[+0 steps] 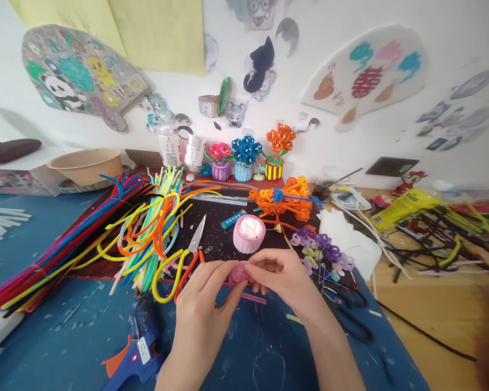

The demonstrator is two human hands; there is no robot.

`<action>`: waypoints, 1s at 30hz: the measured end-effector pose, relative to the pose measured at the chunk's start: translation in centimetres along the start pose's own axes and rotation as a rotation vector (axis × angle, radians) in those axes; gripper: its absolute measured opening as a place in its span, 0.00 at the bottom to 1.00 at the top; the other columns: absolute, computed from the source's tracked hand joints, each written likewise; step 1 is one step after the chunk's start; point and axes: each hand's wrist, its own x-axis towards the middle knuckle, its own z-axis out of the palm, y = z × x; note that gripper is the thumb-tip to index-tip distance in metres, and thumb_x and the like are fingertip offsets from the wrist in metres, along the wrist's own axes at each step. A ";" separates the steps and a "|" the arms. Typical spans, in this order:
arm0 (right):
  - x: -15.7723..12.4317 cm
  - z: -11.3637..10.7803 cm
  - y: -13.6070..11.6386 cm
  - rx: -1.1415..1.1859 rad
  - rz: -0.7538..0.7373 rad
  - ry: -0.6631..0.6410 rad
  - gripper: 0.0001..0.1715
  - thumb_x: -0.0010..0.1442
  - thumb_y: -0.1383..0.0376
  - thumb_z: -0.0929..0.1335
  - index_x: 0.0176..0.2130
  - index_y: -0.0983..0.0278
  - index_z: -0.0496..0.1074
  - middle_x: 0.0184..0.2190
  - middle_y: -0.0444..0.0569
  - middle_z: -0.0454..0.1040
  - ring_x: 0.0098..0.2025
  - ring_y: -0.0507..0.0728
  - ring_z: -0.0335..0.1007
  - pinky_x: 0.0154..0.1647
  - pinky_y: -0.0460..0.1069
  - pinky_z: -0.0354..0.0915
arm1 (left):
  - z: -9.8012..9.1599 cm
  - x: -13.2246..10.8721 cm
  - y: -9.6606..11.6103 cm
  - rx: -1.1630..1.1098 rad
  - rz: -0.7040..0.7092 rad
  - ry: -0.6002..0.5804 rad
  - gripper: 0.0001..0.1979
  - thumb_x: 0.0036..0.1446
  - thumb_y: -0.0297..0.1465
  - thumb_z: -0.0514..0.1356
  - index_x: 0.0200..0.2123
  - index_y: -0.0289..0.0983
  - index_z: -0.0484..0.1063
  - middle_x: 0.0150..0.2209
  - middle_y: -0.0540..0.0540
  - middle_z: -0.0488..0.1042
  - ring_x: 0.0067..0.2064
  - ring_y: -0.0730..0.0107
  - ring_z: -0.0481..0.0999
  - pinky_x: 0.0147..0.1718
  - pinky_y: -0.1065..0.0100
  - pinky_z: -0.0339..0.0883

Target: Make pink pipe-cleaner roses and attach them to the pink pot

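Observation:
Between my two hands is a small coiled pink pipe-cleaner piece [238, 273], held over the near edge of the dark mat. My left hand [207, 296] pinches it from the left with thumb and fingers. From the right, my right hand [279, 274] grips it between thumb and curled fingers. Just beyond stands a pink ribbed pot [249, 234] with white stuffing inside. Below my hands a short pink strip [254, 298] lies on the table. Scissors [193, 244] with yellow and red handles lie left of the pot, blades spread.
A blue glue gun [140, 355] with a lit red light lies front left. Bundles of colored pipe cleaners [155, 228] spread at left. Purple flowers [324, 247] and black-handled scissors [350, 315] lie at right. Behind are orange flowers [287, 198] and a potted blue flower bunch [245, 152].

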 end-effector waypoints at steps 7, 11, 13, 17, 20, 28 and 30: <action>-0.1 0.1 0.0 -0.013 0.041 -0.055 0.20 0.52 0.51 0.77 0.32 0.66 0.79 0.22 0.46 0.76 0.20 0.50 0.67 0.22 0.44 0.65 | 0.0 -0.1 0.1 0.012 -0.016 -0.023 0.11 0.58 0.25 0.65 0.45 0.39 0.73 0.38 0.47 0.79 0.39 0.68 0.80 0.40 0.69 0.74; -0.1 0.3 -0.3 -0.013 0.034 -0.044 0.21 0.51 0.50 0.77 0.30 0.67 0.78 0.21 0.46 0.75 0.19 0.50 0.67 0.20 0.44 0.64 | 0.1 -0.2 0.1 -0.008 -0.063 -0.048 0.11 0.58 0.26 0.65 0.45 0.40 0.73 0.37 0.48 0.79 0.35 0.71 0.79 0.36 0.71 0.74; -0.1 0.3 -0.5 -0.011 0.028 -0.045 0.21 0.50 0.51 0.77 0.29 0.67 0.78 0.20 0.46 0.75 0.19 0.49 0.67 0.19 0.44 0.63 | 0.0 -0.2 0.1 -0.022 -0.082 -0.052 0.11 0.58 0.27 0.65 0.45 0.39 0.73 0.36 0.49 0.78 0.33 0.72 0.78 0.34 0.73 0.73; -0.2 0.2 -0.7 -0.005 0.020 -0.044 0.20 0.49 0.52 0.77 0.28 0.67 0.77 0.20 0.46 0.75 0.18 0.49 0.67 0.19 0.44 0.64 | -0.1 -0.1 0.1 -0.018 -0.079 -0.052 0.12 0.58 0.27 0.65 0.46 0.39 0.72 0.36 0.48 0.78 0.34 0.71 0.78 0.34 0.72 0.73; -0.2 0.2 -0.7 0.003 0.020 -0.042 0.19 0.49 0.53 0.78 0.28 0.67 0.78 0.20 0.46 0.75 0.18 0.49 0.66 0.19 0.44 0.64 | -0.1 -0.1 0.1 -0.017 -0.068 -0.055 0.13 0.59 0.26 0.65 0.48 0.39 0.72 0.37 0.47 0.78 0.35 0.71 0.79 0.35 0.72 0.73; -0.2 0.2 -0.7 0.024 0.027 -0.041 0.18 0.48 0.54 0.78 0.28 0.67 0.78 0.19 0.44 0.74 0.17 0.48 0.66 0.18 0.43 0.64 | 0.1 -0.2 0.2 -0.020 -0.055 -0.018 0.11 0.58 0.25 0.65 0.45 0.40 0.75 0.38 0.46 0.80 0.36 0.69 0.80 0.37 0.70 0.74; -0.2 0.2 -0.6 0.034 0.029 -0.038 0.18 0.48 0.54 0.78 0.28 0.67 0.78 0.19 0.45 0.75 0.17 0.49 0.67 0.18 0.43 0.64 | 0.1 -0.2 0.3 -0.010 -0.042 -0.014 0.11 0.58 0.25 0.64 0.45 0.40 0.75 0.38 0.46 0.80 0.36 0.69 0.80 0.38 0.70 0.75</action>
